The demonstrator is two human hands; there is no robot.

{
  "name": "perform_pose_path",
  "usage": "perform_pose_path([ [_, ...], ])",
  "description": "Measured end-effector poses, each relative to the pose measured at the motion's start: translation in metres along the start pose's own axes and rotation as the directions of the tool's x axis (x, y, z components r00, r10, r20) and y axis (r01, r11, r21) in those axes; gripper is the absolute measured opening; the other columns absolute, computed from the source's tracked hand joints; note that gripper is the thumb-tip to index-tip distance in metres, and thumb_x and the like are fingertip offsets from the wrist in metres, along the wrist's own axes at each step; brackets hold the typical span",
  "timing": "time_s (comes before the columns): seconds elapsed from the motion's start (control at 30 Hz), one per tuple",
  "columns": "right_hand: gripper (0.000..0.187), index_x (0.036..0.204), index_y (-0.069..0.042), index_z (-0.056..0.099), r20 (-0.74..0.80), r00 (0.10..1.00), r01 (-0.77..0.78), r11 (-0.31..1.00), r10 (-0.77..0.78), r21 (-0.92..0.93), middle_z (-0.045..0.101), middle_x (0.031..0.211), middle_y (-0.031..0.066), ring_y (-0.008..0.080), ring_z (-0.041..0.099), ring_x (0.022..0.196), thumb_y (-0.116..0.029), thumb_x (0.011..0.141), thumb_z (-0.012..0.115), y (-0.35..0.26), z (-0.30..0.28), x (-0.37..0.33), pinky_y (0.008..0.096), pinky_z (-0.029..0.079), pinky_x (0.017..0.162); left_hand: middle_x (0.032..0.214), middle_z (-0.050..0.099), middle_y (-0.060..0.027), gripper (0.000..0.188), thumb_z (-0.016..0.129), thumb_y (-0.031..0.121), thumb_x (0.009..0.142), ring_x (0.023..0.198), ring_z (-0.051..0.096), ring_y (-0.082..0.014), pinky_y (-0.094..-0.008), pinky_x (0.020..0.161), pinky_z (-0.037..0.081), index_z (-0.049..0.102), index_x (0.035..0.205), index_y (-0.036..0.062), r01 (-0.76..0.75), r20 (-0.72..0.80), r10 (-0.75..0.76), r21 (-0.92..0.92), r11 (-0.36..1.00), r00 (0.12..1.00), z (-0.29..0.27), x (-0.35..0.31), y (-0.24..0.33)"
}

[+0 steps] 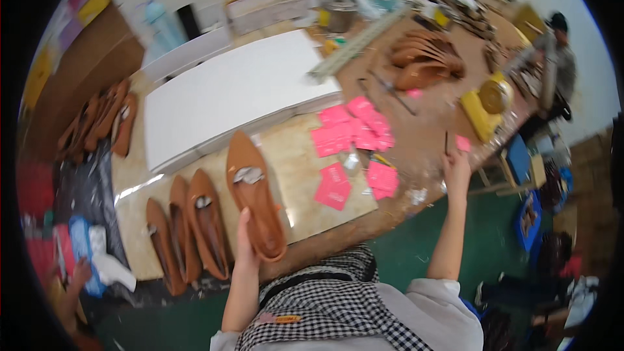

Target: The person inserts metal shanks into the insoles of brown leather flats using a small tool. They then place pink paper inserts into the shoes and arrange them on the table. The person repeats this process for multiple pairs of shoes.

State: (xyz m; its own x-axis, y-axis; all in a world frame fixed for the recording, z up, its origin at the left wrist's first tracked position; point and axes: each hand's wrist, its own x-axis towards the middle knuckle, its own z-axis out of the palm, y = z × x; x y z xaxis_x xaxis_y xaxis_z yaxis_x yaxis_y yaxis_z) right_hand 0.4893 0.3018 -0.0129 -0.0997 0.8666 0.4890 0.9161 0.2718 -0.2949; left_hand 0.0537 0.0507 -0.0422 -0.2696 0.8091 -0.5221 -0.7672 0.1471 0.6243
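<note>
My left hand (244,237) is closed on a tan pointed-toe flat shoe (263,226), holding it by the side near the heel with its toe pointing away from me. White stuffing shows in its opening. Several matching tan shoes (207,221) stand to its left on the light marbled tabletop. Out to the right, my right hand (457,166) is closed around a thin dark stick (446,143). A small pink slip (463,143) shows at the fingertips; whether it is gripped or lies behind them I cannot tell. Pink cards (333,186) lie in piles between my hands.
A long white box (234,94) spans the table behind the shoes. Beyond the cards are a pile of tan shoe parts (426,62), a yellow tape dispenser (486,105) and a metal rod (393,93). More shoes (97,120) stand far left. People work at both sides.
</note>
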Motion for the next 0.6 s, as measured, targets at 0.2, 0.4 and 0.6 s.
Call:
perform_pose_path([
  [0.2,0.023,0.115,-0.002,0.069,0.265,0.959,-0.230,0.811,0.097,0.538,0.061,0.070,0.0039,0.0076,0.055,0.061,-0.010,0.095,0.065,-0.153,-0.004,-0.027,0.0260,0.044,0.056,0.130,0.061,-0.0148,0.057,0.043,0.046,0.104,0.115,0.062,-0.0247,-0.0376,0.098,0.051,0.049,0.137,0.0009,-0.264,-0.200,0.258,-0.005,0.964,0.945,-0.032,-0.001,0.024],
  [0.4,0.038,0.134,-0.007,0.062,0.705,0.496,-0.348,0.627,-0.508,0.697,0.050,0.059,-0.0006,0.0064,0.048,0.053,-0.013,0.097,0.064,-0.324,0.000,-0.076,0.0260,0.040,0.050,0.134,0.056,-0.0119,0.060,0.030,0.051,0.107,0.121,0.056,-0.0224,-0.0372,0.101,0.047,0.044,0.142,0.0048,-0.456,-0.199,0.532,0.328,0.828,0.823,-0.045,-0.001,0.018],
  [0.6,0.038,0.136,-0.007,0.060,0.640,0.514,-0.230,0.627,-0.571,0.744,0.054,0.058,0.0079,0.0157,0.054,0.052,-0.016,0.099,0.058,-0.350,0.009,-0.073,0.0318,0.043,0.052,0.135,0.056,-0.0117,0.055,0.027,0.046,0.109,0.120,0.055,-0.0216,-0.0368,0.104,0.044,0.045,0.140,0.0044,-0.513,-0.134,0.612,0.424,0.746,0.780,-0.041,-0.006,0.019],
])
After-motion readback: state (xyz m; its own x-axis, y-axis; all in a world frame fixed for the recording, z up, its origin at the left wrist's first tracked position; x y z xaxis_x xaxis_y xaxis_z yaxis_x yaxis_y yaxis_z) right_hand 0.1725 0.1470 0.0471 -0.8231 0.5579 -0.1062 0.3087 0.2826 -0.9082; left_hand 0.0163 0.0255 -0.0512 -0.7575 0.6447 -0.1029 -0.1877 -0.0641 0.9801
